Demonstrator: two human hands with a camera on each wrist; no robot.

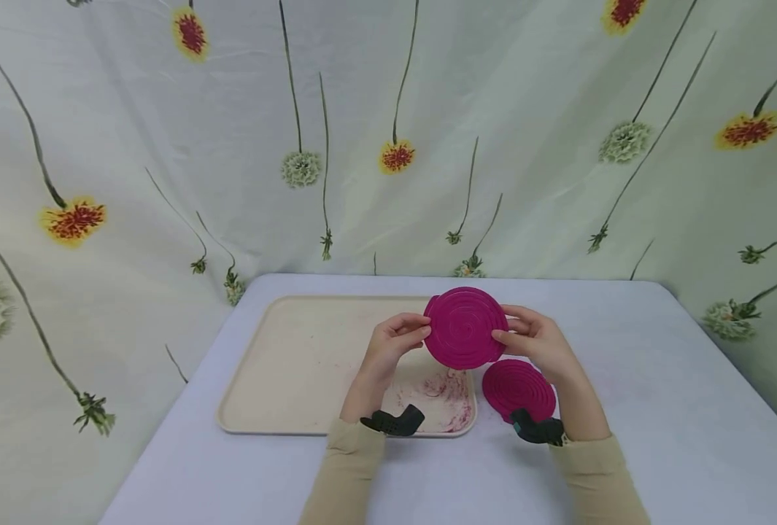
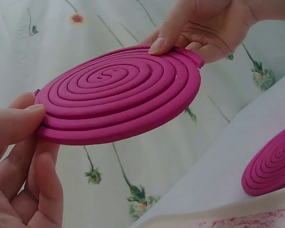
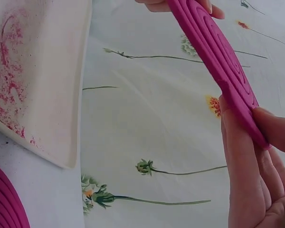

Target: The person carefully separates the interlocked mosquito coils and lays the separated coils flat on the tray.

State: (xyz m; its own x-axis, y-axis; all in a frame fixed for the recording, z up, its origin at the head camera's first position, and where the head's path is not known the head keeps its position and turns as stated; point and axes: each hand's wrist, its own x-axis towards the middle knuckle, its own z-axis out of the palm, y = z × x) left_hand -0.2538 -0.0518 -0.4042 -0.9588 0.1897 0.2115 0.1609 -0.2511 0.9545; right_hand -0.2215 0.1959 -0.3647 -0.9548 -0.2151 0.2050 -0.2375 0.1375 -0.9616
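Observation:
Both hands hold up a magenta coiled clay disc (image 1: 465, 328), a flat spiral of clay-like rope, over the tray's right end. My left hand (image 1: 388, 350) pinches its left edge between thumb and fingers. At the opposite edge my right hand (image 1: 540, 346) grips it, thumb on the coiled face and fingers behind, as the right wrist view shows. A short end of the coil juts out beside the right thumb in the left wrist view. A second magenta coiled disc (image 1: 516, 388) lies flat on the table, below the right hand and partly hidden by the wrist band.
A cream tray (image 1: 296, 364) stands left of the second disc, with pink smears (image 1: 450, 397) near its right front corner. White cloth covers the table (image 1: 657, 408). Behind hangs a flower-printed cloth (image 1: 532, 95). Each wrist wears a black camera band (image 1: 395, 421).

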